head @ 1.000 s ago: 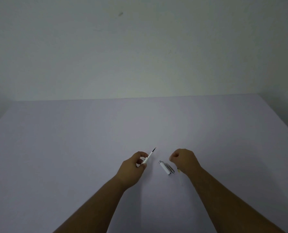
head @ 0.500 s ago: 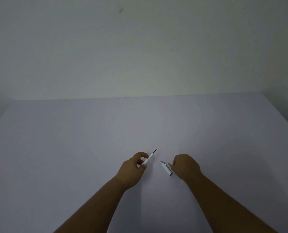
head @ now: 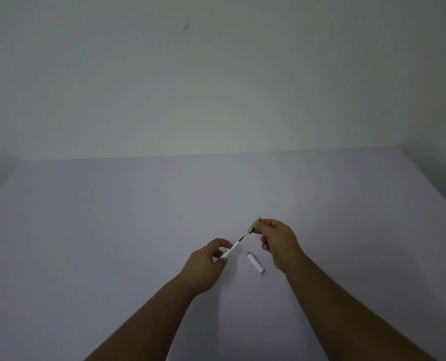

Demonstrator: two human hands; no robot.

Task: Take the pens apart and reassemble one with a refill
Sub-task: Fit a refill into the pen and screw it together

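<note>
My left hand [head: 208,259] grips a thin white refill [head: 232,248] whose dark tip points up and right. Just beyond that tip, my right hand [head: 277,241] pinches a small grey pen piece [head: 253,225], its open end facing the refill tip with a small gap between them. A white pen cap [head: 255,262] with silver ends lies on the pale table [head: 112,230] below and between the two hands. A small yellowish bit [head: 276,268] peeks out under my right wrist.
The table ends at a bare wall [head: 216,87] at the back. Its left and right edges slant toward me.
My right hand has lifted from the table beside the cap, now holding the small grey piece up by the refill's tip. The left hand has barely moved.
</note>
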